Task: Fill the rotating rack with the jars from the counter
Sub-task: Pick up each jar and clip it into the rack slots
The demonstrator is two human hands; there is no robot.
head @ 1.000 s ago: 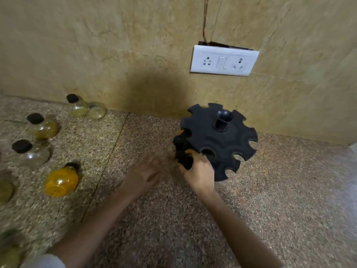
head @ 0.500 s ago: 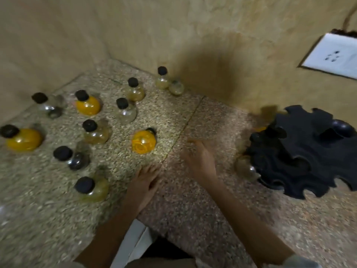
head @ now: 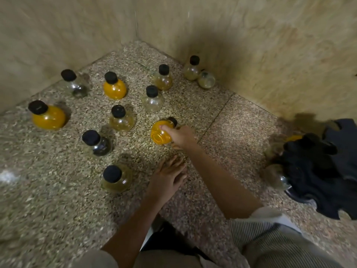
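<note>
Right grip [head: 182, 137]: fingers curled round tipped orange jar [head: 159, 135].
Left grip [head: 167, 177]: flat, holding nothing, on tabletop [head: 237, 136].
Risk: round glass likely slips, rolls, knocks nearby pale jar [head: 121, 120].

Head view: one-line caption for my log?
Right hand grips the tipped orange-filled jar; left hand rests on the counter, black rack at right.

1. the right hand [head: 181, 137] has left the black plastic rotating rack [head: 324, 171] and reached left across the speckled stone counter [head: 231, 120].
2. it now grips the round orange-filled glass jar with a black cap [head: 159, 134], which lay untouched on its side half a second ago.
3. the left hand [head: 167, 177] has drawn away from the rack and rests flat on the counter.
4. the view has swung left, putting the rack at the right edge.
</note>
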